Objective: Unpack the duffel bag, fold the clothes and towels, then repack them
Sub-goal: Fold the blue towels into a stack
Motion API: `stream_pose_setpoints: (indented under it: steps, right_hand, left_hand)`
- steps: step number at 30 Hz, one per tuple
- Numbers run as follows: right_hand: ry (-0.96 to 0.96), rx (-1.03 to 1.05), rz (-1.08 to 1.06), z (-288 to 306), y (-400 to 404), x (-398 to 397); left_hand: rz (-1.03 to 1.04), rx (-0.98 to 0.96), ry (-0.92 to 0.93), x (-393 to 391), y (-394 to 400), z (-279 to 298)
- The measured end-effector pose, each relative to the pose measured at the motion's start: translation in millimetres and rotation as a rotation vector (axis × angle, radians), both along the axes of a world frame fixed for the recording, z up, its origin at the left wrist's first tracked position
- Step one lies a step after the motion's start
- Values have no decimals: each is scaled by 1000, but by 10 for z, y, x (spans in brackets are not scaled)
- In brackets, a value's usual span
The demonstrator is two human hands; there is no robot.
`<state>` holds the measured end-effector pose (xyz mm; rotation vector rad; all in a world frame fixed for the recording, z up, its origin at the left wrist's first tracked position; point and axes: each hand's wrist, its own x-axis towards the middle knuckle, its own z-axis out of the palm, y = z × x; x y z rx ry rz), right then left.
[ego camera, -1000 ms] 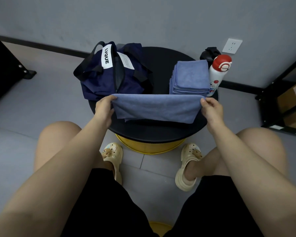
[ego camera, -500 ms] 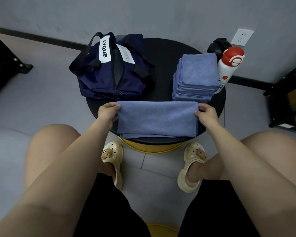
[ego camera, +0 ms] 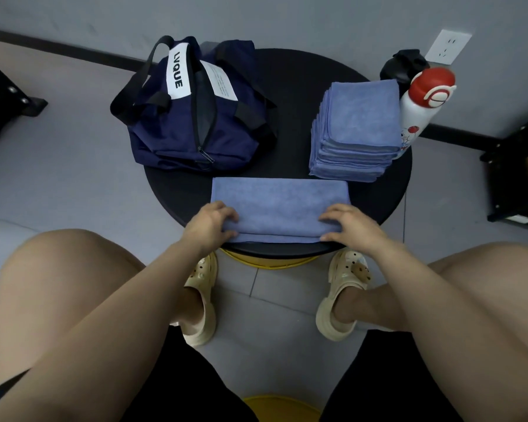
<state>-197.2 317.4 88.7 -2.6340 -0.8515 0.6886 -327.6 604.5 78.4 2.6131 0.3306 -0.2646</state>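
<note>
Towel (ego camera: pixel 279 205) lies doubled at the table's (ego camera: pixel 387 202) near edge; left hand (ego camera: pixel 209 225) and right hand (ego camera: pixel 352 225) pinch its near corners, ready for another fold.

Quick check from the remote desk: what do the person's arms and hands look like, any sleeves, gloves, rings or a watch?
Both forearms are bare right up to the frame edge, with no sleeves in view. The left hand and right hand wear no gloves, and no ring, watch or wristband shows on either. No markings or cables are visible on the arms.
</note>
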Motion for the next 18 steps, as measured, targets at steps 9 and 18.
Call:
stream_pose_setpoints:
  steps: [9, 18]
  right_hand:
    - [-203, -106, 72, -85, -179, -31]
    - [-311, -10, -58, 62, -205, 13]
  left_hand:
    - [-208, 246, -26, -80, 52, -76]
    - [8, 160, -246, -85, -70, 169]
